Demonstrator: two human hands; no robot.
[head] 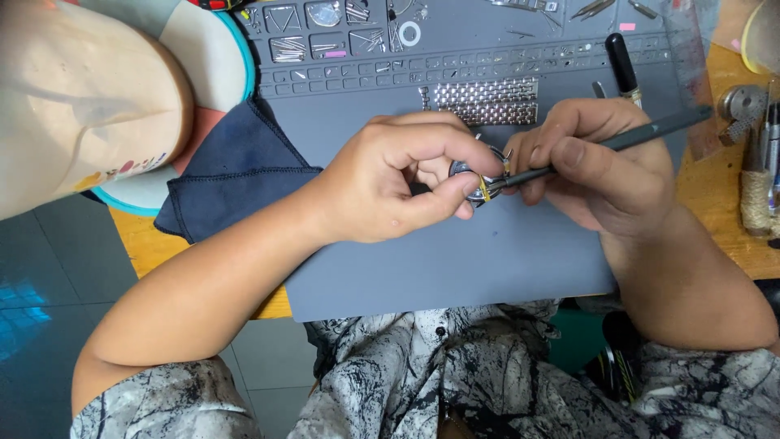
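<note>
Nearest to the camera is the person's patterned shirt, grey and white with dark marks, at the near edge of the counter. On the wooden counter lies a grey work mat, and both hands are above its middle.

The left hand comes from the near left side. Its fingers are curled narrow, and thumb and forefinger pinch a small round watch case, which is held just above the mat, not lying on it. The right hand comes from the near right side. It is closed around a thin dark tool like a pen; the tip of the tool touches the watch case at the side where a small yellow part shows. The two hands are touching each other around the case.

Left of the hands, a dark blue cloth lies over the left edge of the mat. Behind the hands, a metal watch bracelet lies flat on the mat. At the far edge, the mat has small compartments with tiny metal parts. A black-handled tool lies near the far right corner of the mat. At the right edge of the counter stands a spool of twine.
</note>
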